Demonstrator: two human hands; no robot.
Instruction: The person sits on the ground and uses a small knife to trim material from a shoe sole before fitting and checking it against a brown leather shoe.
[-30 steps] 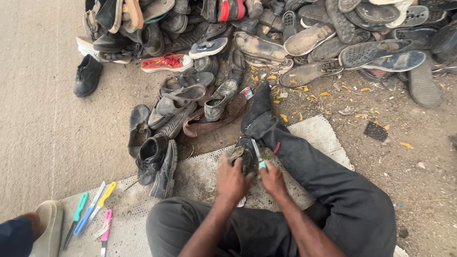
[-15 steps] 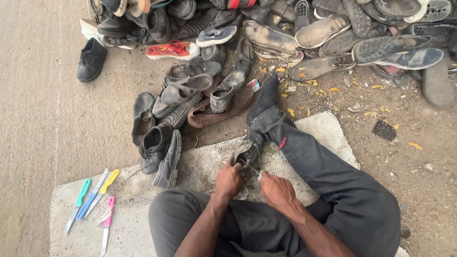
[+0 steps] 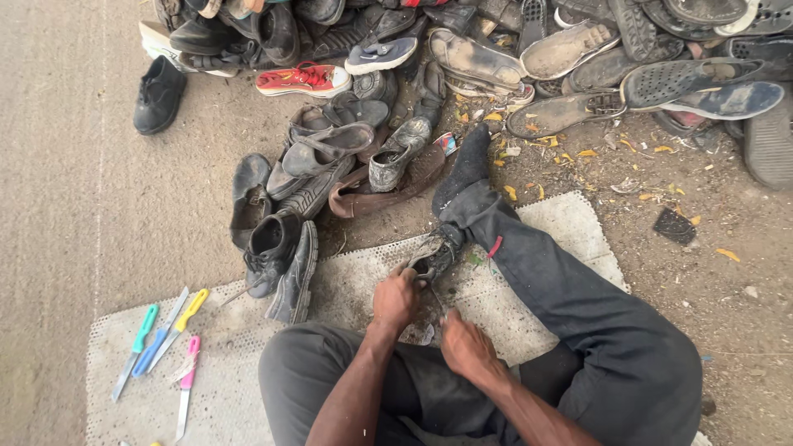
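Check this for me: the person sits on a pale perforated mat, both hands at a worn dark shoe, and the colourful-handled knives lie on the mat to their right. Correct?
Not quite. In the head view the colourful-handled knives lie to the person's left, not right. The rest holds: the pale perforated mat is under them, and the left hand and right hand are at the worn dark shoe.

Left hand covers most of shoe; only toe end shows. Thin tool between hands too small to identify. Right hand fingertips hidden, grip unclear. Shoe pile cut off by top edge. Mat runs under legs, bottom edge cropped.
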